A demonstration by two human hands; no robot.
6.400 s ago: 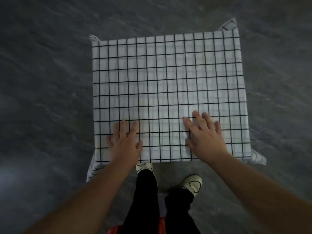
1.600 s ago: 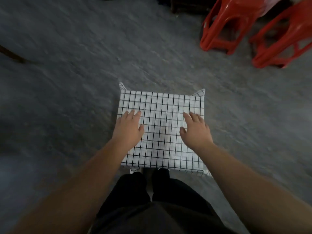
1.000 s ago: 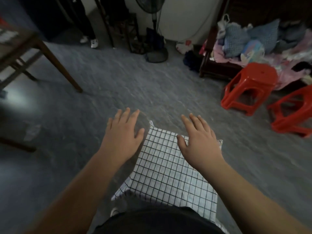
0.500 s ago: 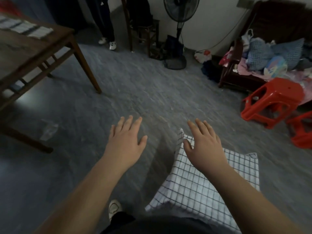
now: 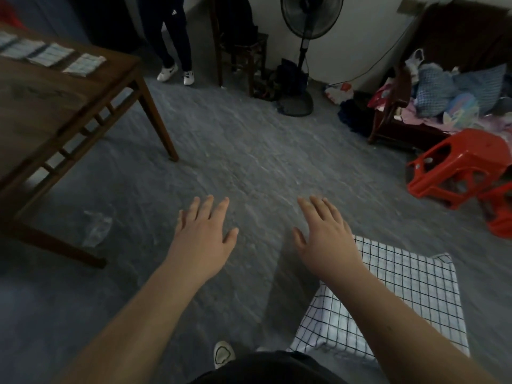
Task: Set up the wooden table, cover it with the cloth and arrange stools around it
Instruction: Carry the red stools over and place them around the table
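Observation:
The small table stands low at the bottom right, covered by the white cloth with a black grid [image 5: 410, 295]. My right hand [image 5: 324, 234] hovers over the floor near the cloth's far left corner, fingers straight and spread, holding nothing. Further left, my left hand [image 5: 203, 234] is held out above the grey floor, also spread and empty. A red plastic stool [image 5: 460, 167] stands at the right, with part of a second red stool [image 5: 501, 217] beside it at the frame edge.
A large dark wooden table [image 5: 69, 106] with paper sheets on it fills the left. A person's legs [image 5: 174, 42] stand at the back, near a wooden chair [image 5: 241, 45] and a standing fan [image 5: 302, 65]. A bench piled with clothes [image 5: 448, 92] sits back right.
My hands have lifted off the cloth, and my view has risen and swung left. The covered table has slid to the bottom right and the big wooden table has come into view.

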